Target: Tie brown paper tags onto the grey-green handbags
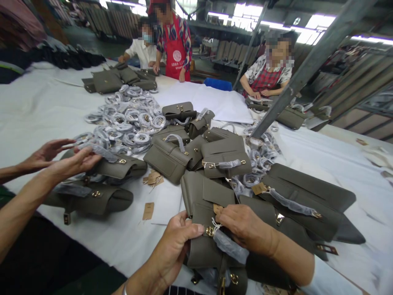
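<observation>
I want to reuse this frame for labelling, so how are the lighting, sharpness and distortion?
Head view: even overhead light with soft shadows on the white table; the ceiling strip lights are blown out. The left hand, right hand and olive handbag between them are sharp. Wide-angle bending curves the table edges and tilts the steel post. The co-workers' faces are deliberately blurred.
</observation>
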{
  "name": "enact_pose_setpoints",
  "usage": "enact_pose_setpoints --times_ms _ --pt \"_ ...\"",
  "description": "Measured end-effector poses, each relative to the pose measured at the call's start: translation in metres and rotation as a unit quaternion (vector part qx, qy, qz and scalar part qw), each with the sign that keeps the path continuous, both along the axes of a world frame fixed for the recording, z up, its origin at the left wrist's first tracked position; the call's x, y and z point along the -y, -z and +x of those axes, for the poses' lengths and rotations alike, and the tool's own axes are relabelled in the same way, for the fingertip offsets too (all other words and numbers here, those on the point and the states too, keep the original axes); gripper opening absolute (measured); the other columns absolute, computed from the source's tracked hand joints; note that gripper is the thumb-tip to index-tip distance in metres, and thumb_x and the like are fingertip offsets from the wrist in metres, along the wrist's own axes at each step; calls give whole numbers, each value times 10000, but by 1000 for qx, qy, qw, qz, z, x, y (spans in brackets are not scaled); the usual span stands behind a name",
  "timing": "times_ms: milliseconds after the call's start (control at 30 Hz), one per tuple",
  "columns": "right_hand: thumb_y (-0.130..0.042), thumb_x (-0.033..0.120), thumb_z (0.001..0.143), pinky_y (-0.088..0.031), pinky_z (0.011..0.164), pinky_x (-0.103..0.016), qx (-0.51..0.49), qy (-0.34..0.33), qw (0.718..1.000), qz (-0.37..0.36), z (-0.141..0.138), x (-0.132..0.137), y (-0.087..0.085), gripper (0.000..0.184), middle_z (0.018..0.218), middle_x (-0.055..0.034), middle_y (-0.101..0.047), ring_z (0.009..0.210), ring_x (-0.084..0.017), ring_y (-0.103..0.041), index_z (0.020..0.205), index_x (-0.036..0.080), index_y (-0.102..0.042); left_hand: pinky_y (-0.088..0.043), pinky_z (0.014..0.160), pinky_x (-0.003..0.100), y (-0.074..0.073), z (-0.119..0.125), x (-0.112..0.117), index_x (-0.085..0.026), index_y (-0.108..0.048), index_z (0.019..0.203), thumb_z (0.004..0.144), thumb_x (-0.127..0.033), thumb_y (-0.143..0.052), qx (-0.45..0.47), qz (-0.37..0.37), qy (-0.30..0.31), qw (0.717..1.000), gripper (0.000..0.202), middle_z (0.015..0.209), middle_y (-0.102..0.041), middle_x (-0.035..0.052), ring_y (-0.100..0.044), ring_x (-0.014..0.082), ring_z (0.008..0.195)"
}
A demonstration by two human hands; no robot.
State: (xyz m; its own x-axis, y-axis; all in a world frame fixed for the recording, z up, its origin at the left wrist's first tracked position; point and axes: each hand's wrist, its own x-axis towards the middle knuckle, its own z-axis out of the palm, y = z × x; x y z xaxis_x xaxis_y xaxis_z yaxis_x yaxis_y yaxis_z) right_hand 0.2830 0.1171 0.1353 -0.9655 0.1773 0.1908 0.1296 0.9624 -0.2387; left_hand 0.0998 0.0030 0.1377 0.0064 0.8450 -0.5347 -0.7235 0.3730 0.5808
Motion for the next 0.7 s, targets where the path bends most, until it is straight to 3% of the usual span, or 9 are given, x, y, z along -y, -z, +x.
enact_pose_setpoints --times_ms 67,200,267,367,467,567,700 --pt "-406 76 875 -445 665 -304 15 11 1000 14 4 0 0 222 884 -69 -653 761 -177 -578 1037 148 -540 -532 717 298 -1 2 0 -118 -579 1141 646 -161 -760 12 12 5 1000 528 981 -711 129 -671 227 820" --pt "-370 94 933 -461 627 -311 -52 48 984 164 -2 -7 8 200 854 -89 -673 724 -189 -609 1002 122 -555 -537 696 289 -3 6 -6 -122 -578 1136 666 -176 -753 6 24 12 1000 504 979 -713 122 -675 226 814" --pt "-361 98 939 -477 628 -305 -62 72 981 168 -8 -12 15 205 874 -100 -680 729 -189 -623 1009 119 -552 -538 674 278 -3 6 -11 -121 -583 1118 657 -183 -756 -7 23 12 1000 497 970 -716 115 -677 222 795" --pt "-344 76 933 -507 659 -297 -44 124 986 104 -16 -17 26 292 927 -105 -693 742 -182 -644 1185 104 -489 -539 650 274 -1 1 -16 -105 -586 1106 652 -204 -754 -22 18 18 999 494 946 -720 117 -679 215 749" --pt "-363 120 958 -535 737 -305 -16 154 988 -12 -16 -21 29 366 1033 -113 -691 867 -190 -668 1323 113 -388 -536 624 274 -1 -4 -16 -96 -590 1073 650 -231 -750 -21 10 19 1000 472 918 -724 122 -672 203 690" --pt "-445 219 966 -532 808 -315 5 131 983 -127 -10 -29 23 186 1096 -89 -675 958 -197 -653 1119 183 -545 -534 615 271 0 -5 -16 -115 -594 1034 654 -240 -751 -14 0 7 1000 430 922 -724 115 -671 197 684" --pt "-530 227 930 -504 816 -314 2 135 976 -173 -9 -43 17 81 988 -55 -674 922 -190 -631 963 193 -596 -548 671 290 -1 -3 -18 -122 -607 1046 670 -240 -752 4 11 9 1000 420 941 -722 112 -680 208 736"
